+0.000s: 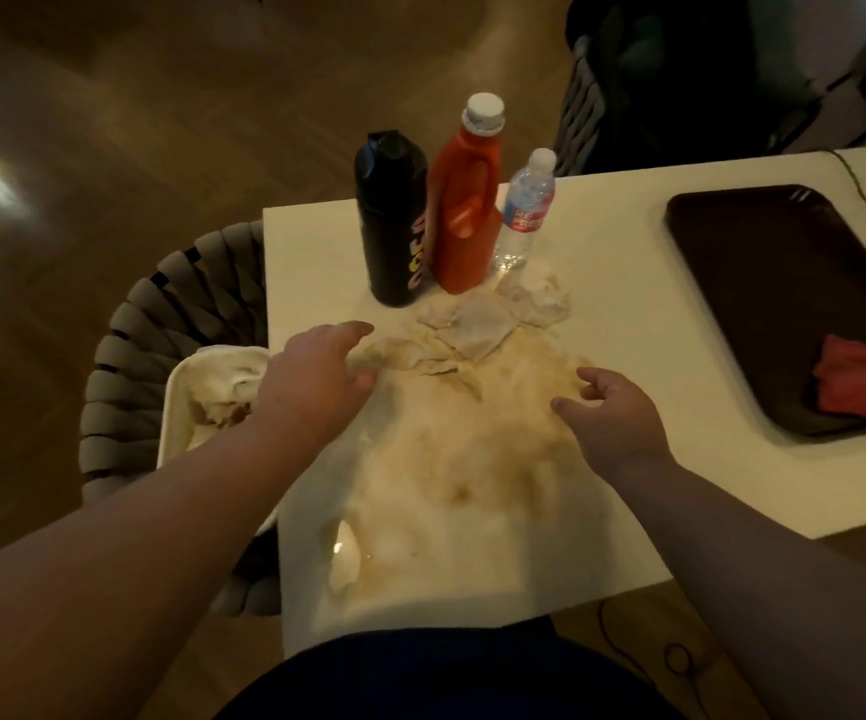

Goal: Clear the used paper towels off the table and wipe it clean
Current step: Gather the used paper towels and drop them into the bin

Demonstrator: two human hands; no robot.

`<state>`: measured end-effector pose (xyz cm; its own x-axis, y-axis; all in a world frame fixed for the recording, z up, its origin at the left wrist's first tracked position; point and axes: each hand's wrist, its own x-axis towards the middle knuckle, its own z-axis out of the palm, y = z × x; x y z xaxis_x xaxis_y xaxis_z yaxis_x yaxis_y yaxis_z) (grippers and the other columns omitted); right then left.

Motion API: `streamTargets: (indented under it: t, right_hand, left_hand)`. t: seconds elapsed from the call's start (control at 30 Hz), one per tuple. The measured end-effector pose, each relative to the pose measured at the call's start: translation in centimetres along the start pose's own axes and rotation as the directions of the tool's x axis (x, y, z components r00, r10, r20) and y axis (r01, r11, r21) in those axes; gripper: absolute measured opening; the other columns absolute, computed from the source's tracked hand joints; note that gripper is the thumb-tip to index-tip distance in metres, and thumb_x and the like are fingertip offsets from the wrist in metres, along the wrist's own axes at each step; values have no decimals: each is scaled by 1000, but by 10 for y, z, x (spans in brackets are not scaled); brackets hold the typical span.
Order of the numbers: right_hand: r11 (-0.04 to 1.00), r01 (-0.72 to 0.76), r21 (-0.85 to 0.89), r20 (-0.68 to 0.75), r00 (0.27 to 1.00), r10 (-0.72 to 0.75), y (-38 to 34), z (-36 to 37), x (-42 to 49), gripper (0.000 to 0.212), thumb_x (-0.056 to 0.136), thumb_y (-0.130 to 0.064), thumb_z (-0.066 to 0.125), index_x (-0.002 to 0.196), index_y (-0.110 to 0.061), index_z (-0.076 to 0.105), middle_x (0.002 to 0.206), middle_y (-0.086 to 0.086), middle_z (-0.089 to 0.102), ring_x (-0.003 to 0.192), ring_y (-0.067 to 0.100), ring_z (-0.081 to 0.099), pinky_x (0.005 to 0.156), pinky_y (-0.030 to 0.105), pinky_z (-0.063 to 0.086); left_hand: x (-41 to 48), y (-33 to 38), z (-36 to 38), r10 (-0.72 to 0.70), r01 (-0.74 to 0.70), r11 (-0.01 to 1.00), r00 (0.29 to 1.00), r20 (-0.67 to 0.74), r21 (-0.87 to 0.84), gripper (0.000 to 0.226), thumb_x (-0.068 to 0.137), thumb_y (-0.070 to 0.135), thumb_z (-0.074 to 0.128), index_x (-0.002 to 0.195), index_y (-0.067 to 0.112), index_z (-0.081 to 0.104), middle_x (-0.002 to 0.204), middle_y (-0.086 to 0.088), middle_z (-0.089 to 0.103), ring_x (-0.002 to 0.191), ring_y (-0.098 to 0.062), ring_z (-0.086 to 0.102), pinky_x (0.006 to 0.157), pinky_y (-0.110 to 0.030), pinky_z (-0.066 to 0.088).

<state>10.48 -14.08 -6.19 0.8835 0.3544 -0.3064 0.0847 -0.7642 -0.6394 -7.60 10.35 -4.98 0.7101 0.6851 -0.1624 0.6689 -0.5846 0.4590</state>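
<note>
Stained paper towels (451, 407) spread over white table (628, 314), just in front of black bottle (394, 220). Left hand (316, 376) fingers loosely spread, touching towels' left edge; right hand (607, 413) fingers curled, apart, on right edge, gripping nothing. Orange bottle (464, 200) and water bottle (524, 210) right of black bottle. Dark tray (722, 262) with red cloth (857, 381) far right.

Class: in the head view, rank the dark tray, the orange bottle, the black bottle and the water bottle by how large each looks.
1. dark tray, cut off at the frame edge
2. orange bottle and black bottle: too alike to rank
3. water bottle
</note>
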Motion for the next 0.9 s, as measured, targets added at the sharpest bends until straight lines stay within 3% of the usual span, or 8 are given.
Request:
streamTargets:
  t: [0.27, 0.43, 0.57, 0.63, 0.77, 0.9]
  right_hand:
    - [998, -42, -47, -37, 998, 40, 24, -28, 35, 58, 91, -35, 70, 145, -18, 54, 133, 6, 60, 118, 25, 57, 99, 38, 47]
    - [998, -41, -47, -7, 999, 41, 34, -32, 51, 56, 91, -33, 71, 143, -17, 56, 127, 6, 62, 112, 24, 58, 97, 37, 47]
    - [998, -12, -55, 23, 1000, 13, 39, -32, 60, 55, 91, -33, 72, 142, -18, 58, 122, 4, 62, 103, 18, 56, 94, 35, 48]
    - [998, 2, -62, 37, 999, 1, 41, -31, 64, 55, 90, -33, 73, 141, -19, 58, 120, 2, 62, 101, 17, 55, 91, 33, 48]
    - [997, 30, -77, 58, 998, -25, 37, -27, 74, 54, 90, -34, 73, 140, -19, 59, 119, 2, 62, 99, 15, 54, 85, 29, 43]
    - [993, 58, -100, 84, 995, -50, 31, -21, 90, 53, 89, -34, 73, 139, -21, 60, 120, 2, 62, 97, 13, 54, 85, 27, 43]
  left_hand:
    - [36, 63, 37, 67, -80, 992, 990, 126, 96, 53, 94, 45, 64, 145, 39, 51, 143, 2, 56, 128, -25, 52, 103, -46, 49]
    - [54, 85, 65, 67, -121, 969, 967, 246, 215, 62, 98, 43, 56, 155, 39, 33, 156, 1, 41, 136, -28, 44, 104, -46, 44]
    - [67, 97, 82, 76, -171, 925, 958, 277, 339, 61, 103, 33, 47, 158, 38, 22, 152, -4, 43, 133, -32, 45, 102, -48, 42]
    - [71, 101, 87, 61, -172, 910, 956, 287, 379, 58, 102, 27, 47, 156, 36, 26, 147, -5, 45, 130, -32, 46, 101, -48, 42]
    - [78, 98, 95, 26, -133, 929, 954, 297, 346, 34, 99, 22, 54, 132, 31, 55, 132, -4, 49, 118, -28, 49, 97, -44, 47]
    - [83, 92, 96, 27, -92, 969, 962, 273, 229, 39, 102, 16, 46, 138, 27, 57, 130, -4, 50, 117, -27, 52, 100, -42, 48]
